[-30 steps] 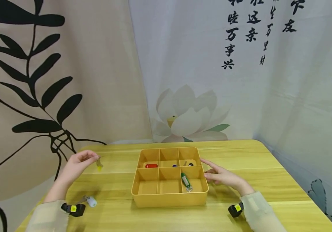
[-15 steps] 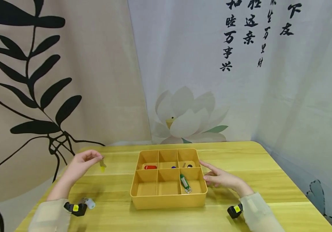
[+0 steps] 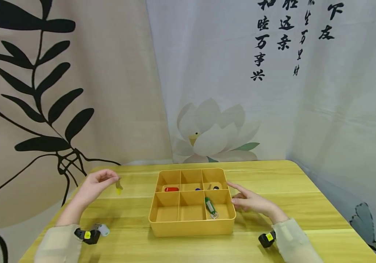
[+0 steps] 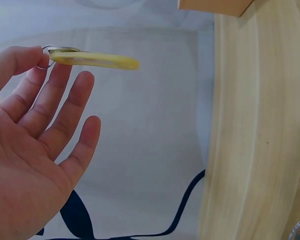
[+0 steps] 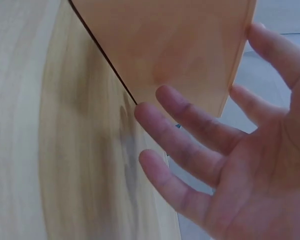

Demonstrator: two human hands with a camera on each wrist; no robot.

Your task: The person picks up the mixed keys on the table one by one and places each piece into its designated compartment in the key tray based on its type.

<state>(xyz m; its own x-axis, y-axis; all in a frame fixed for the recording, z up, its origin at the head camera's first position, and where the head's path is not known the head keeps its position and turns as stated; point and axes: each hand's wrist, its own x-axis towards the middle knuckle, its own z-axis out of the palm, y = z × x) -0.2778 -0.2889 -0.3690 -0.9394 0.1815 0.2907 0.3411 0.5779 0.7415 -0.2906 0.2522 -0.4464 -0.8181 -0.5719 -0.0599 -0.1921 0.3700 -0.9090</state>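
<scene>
Up above the left part of the table, my left hand [image 3: 97,185] pinches the ring of a yellow key tag [image 3: 119,190] between thumb and finger. The left wrist view shows a key [image 4: 65,49] beside the yellow plastic; the other fingers are spread. A yellow divided box [image 3: 192,229] stands mid-table. My right hand [image 3: 250,201] touches its right side with extended fingers and holds nothing. In the box's front right compartment lies a green key tag [image 3: 210,206]. A red tag [image 3: 171,189] lies in the back left one.
A white key tag [image 3: 103,229] with its key lies on the table [image 3: 125,244] by my left wrist. The back middle compartment has a partly hidden blue object [image 3: 197,189]; the back right has a small dark-ended object [image 3: 215,187]. A printed curtain [image 3: 125,91] hangs behind.
My left hand has drifted slightly to the right with the yellow key tag. My right hand has stayed at the side of the box.
</scene>
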